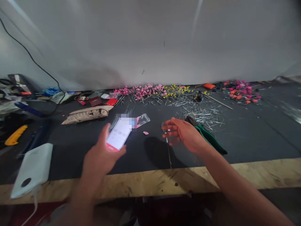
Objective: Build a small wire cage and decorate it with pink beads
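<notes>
The left hand (100,152) is grasping a slim rectangular smartphone with a glowing white screen (119,133), holding it tilted above the dark-topped bench with a bare wooden front edge (150,185). The right hand (185,133) is hovering with its fingers extended and slightly parted, not clenched; a thin silvery wire stem (168,153) is lying under and beside the fingertips, and whether they are touching it is unclear. Green-handled pliers (211,138) are resting just beyond the right wrist, near a loose heap of thin bare metal stems (203,116). A small pink scrap (146,133) is lying between the hands. Along the back, small pink blossoms on wire stems (145,91) are spreading beside similar yellow ones (180,90), while a magenta and orange cluster (243,91) is sitting farther right. A crumpled tan paper packet (88,114) is lying beyond the phone, to its left, and a white power bank with a cable (34,169) is resting at the near left edge.
</notes>
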Demonstrator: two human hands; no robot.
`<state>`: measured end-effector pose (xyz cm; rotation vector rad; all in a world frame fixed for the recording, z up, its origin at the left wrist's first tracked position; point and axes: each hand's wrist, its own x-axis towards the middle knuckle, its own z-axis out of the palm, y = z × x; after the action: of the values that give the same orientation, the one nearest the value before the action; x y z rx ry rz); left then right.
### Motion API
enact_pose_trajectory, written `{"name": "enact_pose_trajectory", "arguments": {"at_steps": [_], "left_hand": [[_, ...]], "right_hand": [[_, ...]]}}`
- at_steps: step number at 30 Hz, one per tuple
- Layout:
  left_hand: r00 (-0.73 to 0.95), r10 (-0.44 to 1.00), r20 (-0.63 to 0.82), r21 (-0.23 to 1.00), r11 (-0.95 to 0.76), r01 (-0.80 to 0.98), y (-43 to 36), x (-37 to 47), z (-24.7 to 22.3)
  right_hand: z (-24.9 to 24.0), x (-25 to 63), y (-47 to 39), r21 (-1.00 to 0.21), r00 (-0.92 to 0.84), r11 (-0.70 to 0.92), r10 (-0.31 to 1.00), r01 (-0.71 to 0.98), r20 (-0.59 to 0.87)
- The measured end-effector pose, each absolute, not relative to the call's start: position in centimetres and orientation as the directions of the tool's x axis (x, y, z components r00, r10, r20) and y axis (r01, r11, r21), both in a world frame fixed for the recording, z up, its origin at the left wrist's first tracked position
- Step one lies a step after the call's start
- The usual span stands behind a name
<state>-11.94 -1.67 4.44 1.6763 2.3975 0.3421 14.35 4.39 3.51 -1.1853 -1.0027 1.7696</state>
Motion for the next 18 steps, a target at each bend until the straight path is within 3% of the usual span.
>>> {"name": "enact_pose_trajectory", "arguments": {"at_steps": [4, 8, 13, 18], "left_hand": [[-0.563, 0.826, -0.029, 0.217, 0.555, 0.803, -0.5, -18.3, 5.0], [-0.695, 0.716, -0.068, 0.083, 0.698, 0.711, -0.3, -22.6, 4.2], [-0.713, 0.685, -0.149, -0.010, 0.720, 0.694, -0.3, -23.3, 2.5], [-0.711, 0.685, -0.158, -0.038, 0.715, 0.698, -0.2, -23.3, 1.6]], "right_hand": [[3.6, 15.4, 4.8, -0.918, -0.171, -0.366, 0.925, -0.152, -0.340], [3.0, 15.7, 4.6, -0.932, -0.109, -0.360, 0.929, -0.031, -0.355], [1.4, 16.4, 5.0, -0.934, -0.127, -0.298, 0.937, 0.198, -0.326], [1.0, 17.4, 5.3, -0.922, -0.120, -0.293, 0.936, 0.253, -0.330]]}}
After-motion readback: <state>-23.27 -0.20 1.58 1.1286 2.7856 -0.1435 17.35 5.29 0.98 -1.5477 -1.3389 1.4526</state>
